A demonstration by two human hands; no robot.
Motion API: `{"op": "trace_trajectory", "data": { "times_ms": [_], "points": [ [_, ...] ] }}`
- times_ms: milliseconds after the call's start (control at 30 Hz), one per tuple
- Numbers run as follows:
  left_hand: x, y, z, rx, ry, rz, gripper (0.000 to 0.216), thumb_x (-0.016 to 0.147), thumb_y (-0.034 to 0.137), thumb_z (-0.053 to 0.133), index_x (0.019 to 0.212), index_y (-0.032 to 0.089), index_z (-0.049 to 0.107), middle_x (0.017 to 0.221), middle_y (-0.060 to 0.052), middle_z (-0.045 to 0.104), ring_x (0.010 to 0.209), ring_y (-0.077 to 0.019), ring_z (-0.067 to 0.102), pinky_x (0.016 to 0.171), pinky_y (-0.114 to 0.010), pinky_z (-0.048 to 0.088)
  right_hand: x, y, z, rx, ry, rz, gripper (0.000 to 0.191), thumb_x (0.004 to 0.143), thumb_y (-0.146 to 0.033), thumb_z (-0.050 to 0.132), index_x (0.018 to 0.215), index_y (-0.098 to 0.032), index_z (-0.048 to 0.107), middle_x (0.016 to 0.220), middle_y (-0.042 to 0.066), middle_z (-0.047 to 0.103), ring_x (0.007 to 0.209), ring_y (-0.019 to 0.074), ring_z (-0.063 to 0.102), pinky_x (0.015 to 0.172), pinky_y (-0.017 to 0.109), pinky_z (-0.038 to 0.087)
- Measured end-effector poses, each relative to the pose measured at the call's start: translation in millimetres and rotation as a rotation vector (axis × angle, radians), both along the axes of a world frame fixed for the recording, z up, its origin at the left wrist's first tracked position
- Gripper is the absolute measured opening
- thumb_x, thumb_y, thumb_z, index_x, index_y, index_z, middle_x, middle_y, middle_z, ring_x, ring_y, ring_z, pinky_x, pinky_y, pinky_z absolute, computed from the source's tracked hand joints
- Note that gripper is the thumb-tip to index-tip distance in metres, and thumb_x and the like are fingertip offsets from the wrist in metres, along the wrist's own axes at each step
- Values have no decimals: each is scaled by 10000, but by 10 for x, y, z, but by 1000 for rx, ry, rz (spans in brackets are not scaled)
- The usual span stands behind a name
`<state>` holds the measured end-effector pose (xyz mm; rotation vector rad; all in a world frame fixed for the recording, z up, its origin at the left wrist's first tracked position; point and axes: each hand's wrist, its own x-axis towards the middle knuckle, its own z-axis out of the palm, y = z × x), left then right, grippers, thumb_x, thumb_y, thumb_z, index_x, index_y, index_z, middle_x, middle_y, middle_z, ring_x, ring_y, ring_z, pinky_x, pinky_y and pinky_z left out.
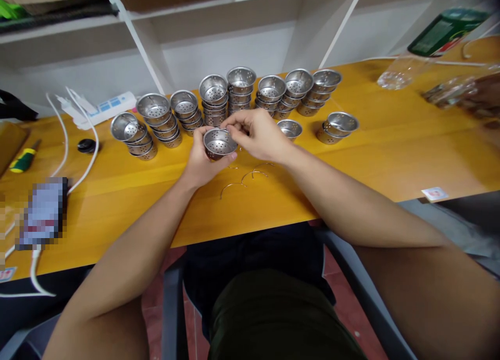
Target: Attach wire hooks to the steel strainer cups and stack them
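From where I'm standing, the seated person's left hand [198,164] has a perforated metal cup [219,144] firmly gripped, thumb on the near side, fingers round the left & far side, mouth up. Cup's over the middle of the yellow table [390,162], in front of the stacks. Right hand [260,133] is at the cup's far R rim, fingertips drawn together; can't tell if they pinch the rim itself or some small bit, too tiny from here.

Just below the hands, a few thin curved wires [250,177] lie loose on the tabletop. Behind: a row of eight cup stacks [153,110], mouths up, several leaning, w/ a white shelf unit [226,37] at the back. One more cup [291,128] sits by the right wrist, partly hidden; further R, a nested pair of cups [340,124], upper one askew.

Far L: white power strip [105,110], black round cap [86,146], screwdriver w/ green-yellow handle [24,160], phone [42,211] (pixelated) w/ a white cable plugged in. Far R: clear bottle [429,47], green label, tilted in view; small sticker [435,194] at the table's front edge.
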<state>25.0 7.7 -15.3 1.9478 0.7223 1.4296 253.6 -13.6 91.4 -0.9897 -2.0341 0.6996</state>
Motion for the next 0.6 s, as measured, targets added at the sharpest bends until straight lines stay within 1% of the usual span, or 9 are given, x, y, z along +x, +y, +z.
{"op": "trace_trajectory", "data": {
  "times_ms": [100, 233, 367, 600],
  "points": [
    [-2, -2, -3, -4, 8, 4, 986, 907, 897, 1034, 1488, 325, 481, 1391, -70, 705, 1207, -247, 806, 1007, -372, 680, -5, 6, -17, -15, 8, -14, 174, 1106, -251, 715, 1211, -222, 851, 926, 49, 705, 909, 251, 618, 851, 389, 516],
    [-4, 1, -12, 5, 14, 0, 965, 927, 880, 1030, 1494, 333, 472, 1408, -69, 698, 1214, -245, 804, 1011, -368, 670, -18, 19, -47, -12, 37, -18, 179, 1120, -267, 704, 1211, -225, 852, 966, 63, 746, 907, 253, 631, 857, 396, 526],
    [-6, 14, -32, 35, 9, -9, 957, 930, 875, 1029, 1499, 339, 478, 1400, -64, 684, 1188, -237, 794, 982, -360, 670, -33, 16, -65, -22, 33, -26, 173, 1124, -290, 713, 1215, -227, 847, 961, 61, 735, 913, 257, 632, 867, 396, 534],
    [-10, 10, -24, 27, 16, 1, 960, 934, 885, 1019, 1499, 330, 476, 1400, -62, 684, 1196, -231, 800, 993, -348, 678, -27, 18, -78, -43, 31, -28, 220, 1162, -412, 725, 1247, -243, 836, 962, 64, 713, 915, 265, 634, 859, 407, 563]
  ]
}}
